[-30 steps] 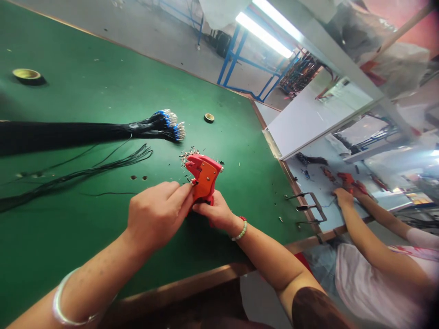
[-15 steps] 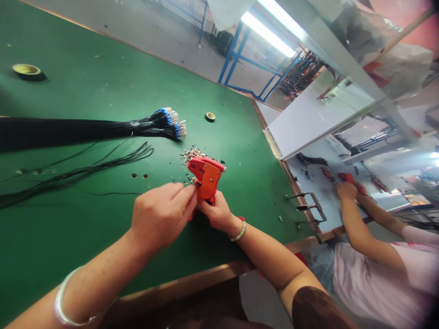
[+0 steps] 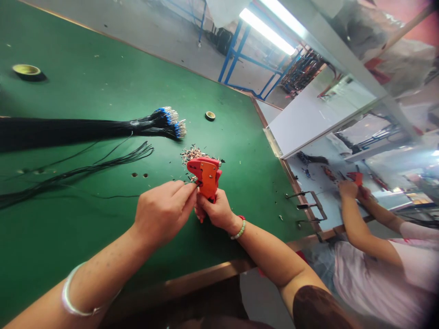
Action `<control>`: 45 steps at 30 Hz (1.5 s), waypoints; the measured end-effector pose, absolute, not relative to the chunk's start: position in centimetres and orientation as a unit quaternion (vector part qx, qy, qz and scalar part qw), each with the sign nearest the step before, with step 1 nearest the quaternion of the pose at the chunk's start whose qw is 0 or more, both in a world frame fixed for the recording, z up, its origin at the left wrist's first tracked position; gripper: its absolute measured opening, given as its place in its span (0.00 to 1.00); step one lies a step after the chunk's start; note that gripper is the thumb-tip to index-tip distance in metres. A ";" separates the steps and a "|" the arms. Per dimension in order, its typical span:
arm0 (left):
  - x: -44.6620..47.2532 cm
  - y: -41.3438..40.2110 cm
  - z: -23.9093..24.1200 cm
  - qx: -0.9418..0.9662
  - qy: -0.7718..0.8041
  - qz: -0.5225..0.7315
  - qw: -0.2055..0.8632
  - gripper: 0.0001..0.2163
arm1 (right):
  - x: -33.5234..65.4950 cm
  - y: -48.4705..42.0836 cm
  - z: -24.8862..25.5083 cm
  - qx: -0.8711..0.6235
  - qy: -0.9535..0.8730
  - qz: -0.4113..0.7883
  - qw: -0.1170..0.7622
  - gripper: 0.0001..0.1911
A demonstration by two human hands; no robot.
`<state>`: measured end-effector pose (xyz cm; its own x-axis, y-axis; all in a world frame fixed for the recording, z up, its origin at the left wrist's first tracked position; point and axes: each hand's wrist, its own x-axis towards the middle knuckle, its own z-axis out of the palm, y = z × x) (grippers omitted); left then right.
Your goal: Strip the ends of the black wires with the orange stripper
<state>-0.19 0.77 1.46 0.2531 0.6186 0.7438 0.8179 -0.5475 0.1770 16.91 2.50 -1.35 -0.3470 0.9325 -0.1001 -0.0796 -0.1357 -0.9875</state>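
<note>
Red-and-orange plastic hand crimper is clenched in R hand, fingers wrapped round its grip, held just above the green tabletop near its near edge, approx mid-table. Chunky moulded body, blunt corners, smooth glossy shell. L hand sits just beside it, thumb & fingers pinched on a thin blk wire running into the crimper's side; wire v. fine, exact entry point hard to see.

Smooth laminate top w/ wood edge. Touching-close behind the crimper: small heap of metal terminals & scraps, stray bits scattered round it. To the left, thick bundle of blk wires lies flat, far end fanned out into blue-collared terminals. Nearer the hands, a looser hank of thin blk wires. Two tape rolls: one far left, smaller one far-mid.

Off to the right, past the tabletop edge, a co-worker in a pale pink top has both hands on a red tool at a white bench.
</note>
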 end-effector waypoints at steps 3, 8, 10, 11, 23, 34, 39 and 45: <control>-0.3 1.0 1.2 -0.782 -0.460 -0.408 0.104 0.11 | 17.1 2.9 -1.3 -0.412 -0.498 0.645 0.408 0.28; -0.7 1.5 1.1 -0.774 -0.480 -0.408 0.066 0.13 | 18.6 4.1 -0.7 -0.377 -0.475 0.679 0.413 0.28; -0.8 1.7 1.0 -0.768 -0.485 -0.412 0.067 0.13 | 19.5 4.6 -0.1 -0.352 -0.504 0.674 0.409 0.29; -0.8 1.8 1.0 -0.766 -0.485 -0.416 0.070 0.12 | 19.9 4.7 0.3 -0.341 -0.525 0.664 0.409 0.29; -1.5 2.6 0.0 -0.770 -0.491 -0.403 0.068 0.12 | 22.7 6.0 2.0 -0.312 -0.514 0.725 0.336 0.23; -2.0 3.1 -0.2 -0.773 -0.462 -0.430 0.060 0.09 | 22.7 5.8 1.6 -0.290 -0.425 0.793 0.324 0.16; -2.0 3.1 -0.1 -0.771 -0.445 -0.451 0.060 0.07 | 21.3 5.8 0.4 -0.262 -0.350 0.832 0.340 0.18; -2.0 3.3 -0.2 -0.773 -0.436 -0.457 0.062 0.06 | 20.7 5.2 0.4 -0.232 -0.328 0.856 0.326 0.21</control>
